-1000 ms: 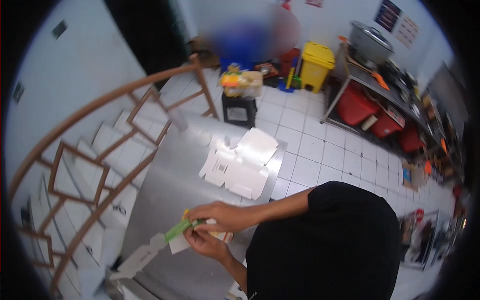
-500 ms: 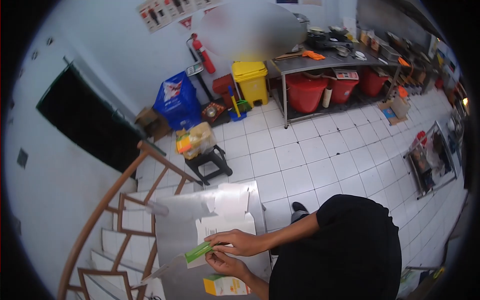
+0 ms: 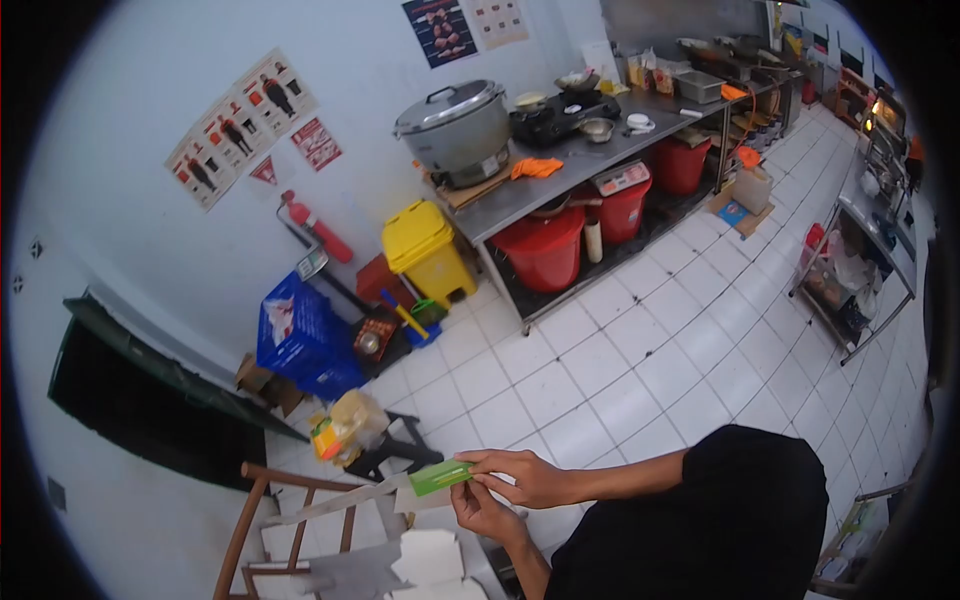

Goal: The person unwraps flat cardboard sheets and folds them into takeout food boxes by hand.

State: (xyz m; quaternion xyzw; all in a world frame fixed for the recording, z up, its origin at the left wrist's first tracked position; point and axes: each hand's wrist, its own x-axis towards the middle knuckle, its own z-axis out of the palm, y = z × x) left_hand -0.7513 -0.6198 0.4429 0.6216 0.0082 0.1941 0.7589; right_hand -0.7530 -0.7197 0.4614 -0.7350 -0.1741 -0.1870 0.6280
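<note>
Both my hands hold a flat carton (image 3: 438,479) with a green panel and a long pale flap stretching left. My right hand (image 3: 525,477) pinches its upper right edge. Just below, my left hand (image 3: 488,512) grips the same end between thumb and fingers. The carton appears raised above the steel table (image 3: 350,572), with its flap seen nearly edge-on. White cardboard pieces (image 3: 430,557) lie on the table below my hands.
A brown stair railing (image 3: 240,530) runs along the left. Beyond the table, a black stool (image 3: 400,450) carries plastic-wrapped packs (image 3: 350,425). Farther off are blue crates (image 3: 300,330), a yellow bin (image 3: 425,245), and a steel counter (image 3: 480,215) with a large rice cooker (image 3: 455,130).
The camera view has tilted up and turned, so less of the table shows. My hands have lifted the green carton. The yellow-orange box below has left view.
</note>
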